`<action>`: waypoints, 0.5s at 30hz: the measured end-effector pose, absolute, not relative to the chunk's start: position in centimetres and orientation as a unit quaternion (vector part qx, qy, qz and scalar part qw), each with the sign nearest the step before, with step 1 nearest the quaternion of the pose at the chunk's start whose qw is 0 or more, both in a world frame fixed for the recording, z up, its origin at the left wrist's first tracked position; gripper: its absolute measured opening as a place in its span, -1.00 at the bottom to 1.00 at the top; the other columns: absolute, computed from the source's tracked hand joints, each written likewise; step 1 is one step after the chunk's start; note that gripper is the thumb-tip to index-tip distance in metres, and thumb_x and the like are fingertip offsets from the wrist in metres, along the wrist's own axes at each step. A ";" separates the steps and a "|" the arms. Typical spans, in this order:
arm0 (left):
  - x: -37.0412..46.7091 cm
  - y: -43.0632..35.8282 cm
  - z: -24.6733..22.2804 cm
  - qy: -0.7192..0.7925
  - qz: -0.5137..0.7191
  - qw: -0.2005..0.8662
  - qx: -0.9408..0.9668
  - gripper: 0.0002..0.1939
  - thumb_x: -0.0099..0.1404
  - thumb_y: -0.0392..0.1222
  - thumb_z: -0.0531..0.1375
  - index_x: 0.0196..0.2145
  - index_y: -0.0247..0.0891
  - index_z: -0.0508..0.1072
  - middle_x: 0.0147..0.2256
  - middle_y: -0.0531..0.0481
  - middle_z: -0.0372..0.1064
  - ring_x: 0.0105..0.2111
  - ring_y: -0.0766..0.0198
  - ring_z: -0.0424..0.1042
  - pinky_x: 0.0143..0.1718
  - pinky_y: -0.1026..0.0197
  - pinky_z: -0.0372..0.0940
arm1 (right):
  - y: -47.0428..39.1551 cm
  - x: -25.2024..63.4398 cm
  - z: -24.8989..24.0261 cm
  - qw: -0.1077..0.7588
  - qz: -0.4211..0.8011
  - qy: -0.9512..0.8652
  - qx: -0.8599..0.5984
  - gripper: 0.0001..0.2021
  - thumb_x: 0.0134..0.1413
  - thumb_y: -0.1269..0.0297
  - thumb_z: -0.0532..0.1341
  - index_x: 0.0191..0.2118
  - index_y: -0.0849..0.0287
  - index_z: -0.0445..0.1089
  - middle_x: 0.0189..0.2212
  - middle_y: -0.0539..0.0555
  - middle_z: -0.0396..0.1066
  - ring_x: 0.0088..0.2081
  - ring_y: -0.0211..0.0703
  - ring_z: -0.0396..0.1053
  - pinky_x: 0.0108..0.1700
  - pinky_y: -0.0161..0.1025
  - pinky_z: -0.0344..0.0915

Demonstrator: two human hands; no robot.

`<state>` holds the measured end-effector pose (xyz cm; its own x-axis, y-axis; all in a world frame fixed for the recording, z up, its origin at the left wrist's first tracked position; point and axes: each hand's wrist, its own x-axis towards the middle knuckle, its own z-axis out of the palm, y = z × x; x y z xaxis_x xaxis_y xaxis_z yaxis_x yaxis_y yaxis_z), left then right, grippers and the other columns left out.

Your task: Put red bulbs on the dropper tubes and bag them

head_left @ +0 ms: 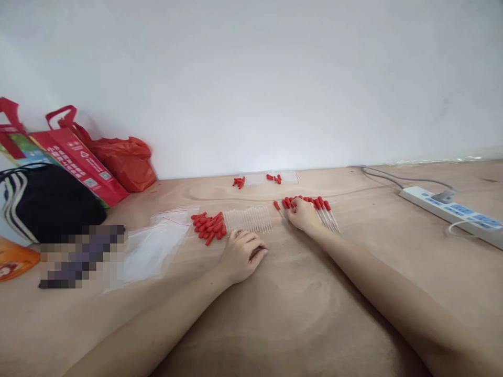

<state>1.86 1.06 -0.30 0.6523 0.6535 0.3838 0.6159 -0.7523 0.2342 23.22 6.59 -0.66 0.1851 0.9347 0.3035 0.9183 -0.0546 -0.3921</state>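
Left hand [242, 256]: fingers half curled, narrow gap at thumb. Clear thin plastic tubes [251, 219] in row at twelve o'clock, loose red rubber bulbs [208, 226] at ten, flat clear plastic bags [151, 254] at nine.

Right hand [303, 213]: fingers narrow, at row of red-bulbed clear droppers [327, 204]; grip, cannot tell. White power strip [451, 209] at three.

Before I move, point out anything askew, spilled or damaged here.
Nothing looks spilled or broken. The leftmost red-bulbed dropper lies slightly apart from the other droppers, and the loose red bulbs are jumbled beside neatly aligned clear tubes.
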 end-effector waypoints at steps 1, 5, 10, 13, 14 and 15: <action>1.9 1.1 -0.3 0.350 0.227 0.041 0.908 -0.91 0.20 -0.21 0.08 -0.40 -0.21 0.38 -0.36 0.05 0.40 -0.28 0.22 0.33 -0.10 0.04 -0.03 | 6.6 23.2 -0.7 0.248 0.019 -0.637 -0.730 -0.82 -0.07 0.41 0.05 -0.31 0.27 0.34 -0.40 0.18 0.43 -0.33 -0.12 0.36 -0.38 -0.33 0.14; 1.9 1.1 -0.4 0.351 0.226 0.040 0.908 -0.91 0.20 -0.21 0.08 -0.39 -0.21 0.38 -0.36 0.05 0.39 -0.28 0.23 0.32 -0.09 0.04 -0.03 | 6.3 23.0 -0.5 0.220 0.024 -0.638 -0.737 -0.80 -0.02 0.36 0.03 -0.26 0.28 0.32 -0.33 0.20 0.41 -0.27 -0.09 0.35 -0.33 -0.30 0.16; 1.9 1.1 -0.4 0.351 0.224 0.038 0.908 -0.90 0.20 -0.21 0.08 -0.40 -0.21 0.38 -0.37 0.05 0.39 -0.28 0.23 0.32 -0.10 0.05 -0.02 | 5.2 21.3 0.4 0.200 0.000 -0.654 -0.730 -0.75 0.04 0.21 0.01 -0.25 0.19 0.33 -0.26 0.16 0.40 -0.23 -0.05 0.36 -0.31 -0.24 0.19; 2.0 1.1 -0.4 0.351 0.223 0.037 0.909 -0.90 0.19 -0.20 0.08 -0.39 -0.21 0.38 -0.36 0.04 0.39 -0.28 0.22 0.32 -0.10 0.04 -0.02 | 5.1 20.0 0.8 0.152 0.012 -0.659 -0.737 -0.70 0.05 0.15 -0.01 -0.30 0.20 0.37 -0.32 0.18 0.42 -0.25 0.01 0.38 -0.31 -0.19 0.21; 2.0 1.1 -0.4 0.351 0.223 0.037 0.909 -0.90 0.20 -0.21 0.08 -0.39 -0.21 0.38 -0.36 0.04 0.39 -0.28 0.22 0.32 -0.09 0.04 -0.03 | 5.1 19.7 0.8 0.137 0.014 -0.657 -0.741 -0.69 0.04 0.16 -0.01 -0.31 0.22 0.38 -0.33 0.20 0.43 -0.26 0.03 0.39 -0.31 -0.18 0.22; 2.0 1.1 -0.4 0.350 0.223 0.037 0.909 -0.90 0.20 -0.21 0.08 -0.39 -0.21 0.38 -0.36 0.04 0.39 -0.28 0.22 0.32 -0.09 0.04 -0.03 | 5.2 19.5 0.9 0.128 0.015 -0.655 -0.745 -0.69 0.04 0.17 -0.02 -0.31 0.24 0.39 -0.33 0.22 0.43 -0.26 0.04 0.39 -0.32 -0.17 0.23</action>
<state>1.96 1.06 -0.43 0.6548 0.6535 0.3798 0.6207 -0.7516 0.2232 19.45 5.20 0.86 0.1426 0.9790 0.1454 0.9714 -0.1103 -0.2103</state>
